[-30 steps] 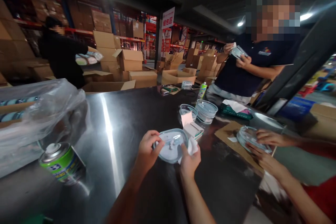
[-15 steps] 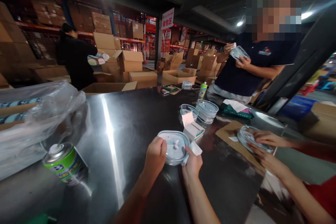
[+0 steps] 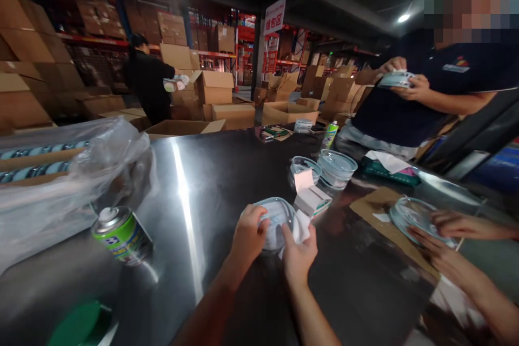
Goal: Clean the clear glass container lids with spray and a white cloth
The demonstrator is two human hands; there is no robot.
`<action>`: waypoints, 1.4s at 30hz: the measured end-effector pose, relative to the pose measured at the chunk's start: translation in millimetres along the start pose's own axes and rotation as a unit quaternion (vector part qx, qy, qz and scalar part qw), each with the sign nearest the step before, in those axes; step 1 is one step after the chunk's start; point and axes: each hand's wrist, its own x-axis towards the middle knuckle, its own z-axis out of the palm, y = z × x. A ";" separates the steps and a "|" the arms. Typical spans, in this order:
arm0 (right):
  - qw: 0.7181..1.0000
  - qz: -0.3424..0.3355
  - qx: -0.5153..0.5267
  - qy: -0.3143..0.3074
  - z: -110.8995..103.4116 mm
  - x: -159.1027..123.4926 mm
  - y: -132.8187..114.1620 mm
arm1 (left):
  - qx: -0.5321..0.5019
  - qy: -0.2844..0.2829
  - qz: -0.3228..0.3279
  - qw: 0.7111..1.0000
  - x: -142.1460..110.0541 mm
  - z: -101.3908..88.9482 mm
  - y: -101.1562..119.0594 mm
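Note:
A clear glass food container [image 3: 276, 210] with a pale blue rim is at the middle of the metal table, tilted in my hands. My left hand [image 3: 250, 233] is closed round its left side, thumb bent over the edge. On the other side, my right hand [image 3: 299, 255] pinches a white tissue [image 3: 300, 226] against the container's right edge. Fingers cover part of the container, so what lies on it is hidden. Just beyond stands a small white box [image 3: 312, 200] with its flap up.
Round glass containers [image 3: 336, 167] stand behind the box. A green spray can [image 3: 124, 237] is on the left, near plastic-wrapped containers [image 3: 44, 159]. Co-workers' hands [image 3: 450, 243] hold a container over cardboard [image 3: 375, 208] at right. Another person [image 3: 438, 75] stands across the table.
The view has turned, shifting everything to the right or down. The container in my hands has tilted and my fingers have moved over its rim. The person opposite has levelled their container.

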 end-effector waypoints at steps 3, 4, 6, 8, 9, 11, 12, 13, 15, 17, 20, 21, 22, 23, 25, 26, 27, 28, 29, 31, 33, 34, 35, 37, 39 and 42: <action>1.000 -0.013 -0.009 -0.026 0.5 -5.0 0.5 | 0.020 -0.024 0.002 1.000 -1.8 1.3 -1.3; 0.999 -0.014 -0.011 -0.030 0.6 -5.6 0.9 | 0.025 -0.029 0.002 0.999 -2.2 1.5 -1.7; 0.999 -0.017 -0.012 -0.033 0.6 -5.5 2.1 | 0.035 -0.035 0.001 0.999 -2.7 2.0 -3.0; 0.999 -0.017 -0.012 -0.033 0.7 -4.0 3.6 | 0.042 -0.035 -0.003 0.999 -3.2 3.1 -4.9; 0.999 -0.016 -0.010 -0.031 0.7 -3.1 4.5 | 0.045 -0.033 -0.006 0.998 -3.4 3.9 -6.0; 1.000 -0.012 -0.006 -0.026 0.8 -1.7 6.1 | 0.047 -0.026 -0.014 0.998 -4.0 6.1 -8.6; 1.000 -0.010 -0.003 -0.024 0.9 -1.3 6.7 | 0.047 -0.022 -0.018 0.998 -4.3 7.4 -9.9; 1.000 -0.008 -0.001 -0.021 0.9 -1.1 7.2 | 0.045 -0.018 -0.021 0.999 -4.6 8.7 -11.1; 1.000 -0.006 0.003 -0.014 0.9 -0.8 7.4 | 0.038 -0.012 -0.023 0.999 -4.8 11.0 -13.0; 1.000 -0.003 0.005 -0.002 0.8 0.6 6.6 | 0.025 -0.011 -0.021 0.999 -4.8 12.3 -13.3; 0.999 0.005 0.013 0.030 0.5 6.1 3.5 | -0.002 -0.020 -0.009 1.000 -4.2 11.2 -9.5; 0.999 0.008 0.018 0.041 0.4 8.3 2.2 | -0.009 -0.024 -0.003 1.000 -3.7 9.9 -7.0; 0.998 0.011 0.025 0.051 0.1 10.5 0.9 | -0.015 -0.025 0.003 1.000 -3.1 8.2 -4.1; 0.998 0.012 0.031 0.057 -0.2 12.2 -0.4 | -0.018 -0.024 0.009 0.999 -2.4 6.2 -1.1; 0.997 0.014 0.042 0.060 -0.9 14.2 -2.5 | -0.014 -0.012 0.017 1.000 -0.8 1.2 4.7; 0.997 0.014 0.045 0.058 -1.2 14.3 -3.1 | -0.007 -0.001 0.021 1.000 0.0 -1.4 7.1; 0.997 0.015 0.049 0.056 -1.3 14.0 -3.4 | 0.003 0.013 0.023 1.000 0.7 -4.0 9.0; 0.997 0.018 0.053 0.053 -1.3 13.4 -3.5 | 0.016 0.029 0.025 0.999 1.2 -6.2 10.4; 0.997 0.022 0.057 0.050 -1.0 12.7 -3.3 | 0.032 0.047 0.026 0.998 1.5 -8.1 11.5; 0.996 0.032 0.066 0.049 0.0 11.1 -2.9 | 0.071 0.077 0.030 0.994 1.3 -9.8 13.2; 0.996 0.040 0.071 0.047 1.2 9.6 -3.4 | 0.110 0.087 0.047 0.989 0.1 -8.7 15.0; 0.996 0.042 0.071 0.045 1.8 8.8 -4.2 | 0.127 0.084 0.063 0.986 -0.7 -7.2 15.9; 0.996 0.043 0.071 0.042 2.1 7.9 -5.4 | 0.141 0.076 0.081 0.984 -1.6 -5.2 16.8; 0.996 0.042 0.067 0.037 2.5 5.8 -8.8 | 0.162 0.060 0.118 0.978 -3.3 -1.1 18.2; 0.997 0.037 0.061 0.036 2.4 3.6 -12.6 | 0.177 0.050 0.147 0.972 -4.7 2.1 18.5; 0.997 0.036 0.053 0.038 1.7 1.1 -16.1 | 0.192 0.038 0.174 0.965 -6.0 3.9 17.9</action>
